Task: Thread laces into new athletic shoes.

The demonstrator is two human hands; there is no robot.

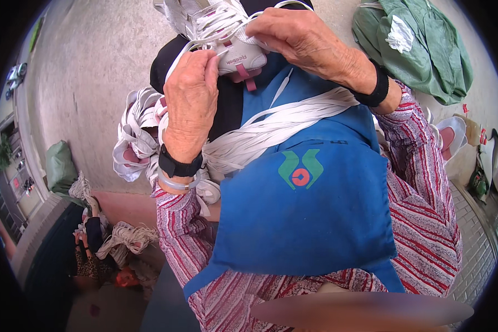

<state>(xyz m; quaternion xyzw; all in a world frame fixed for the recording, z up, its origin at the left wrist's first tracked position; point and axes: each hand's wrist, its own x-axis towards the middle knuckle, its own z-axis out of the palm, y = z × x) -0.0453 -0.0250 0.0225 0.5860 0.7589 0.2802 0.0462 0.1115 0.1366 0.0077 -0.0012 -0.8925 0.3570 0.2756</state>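
Pinching lace, left hand (pixel 191 97) closes narrow on a white shoelace (pixel 213 27). Between hands: white sneaker (pixel 235 52), likely light, upper soft, sole stiff; best held at the sole. Right hand (pixel 304 39) clamps its top. Lace bundle (pixel 271 127) below is limp and snag-prone. Bare floor (pixel 94 66) lies beyond the left hand.

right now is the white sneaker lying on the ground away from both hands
No, the white sneaker is held up over the lap, with the left hand and the right hand both gripping its laces.
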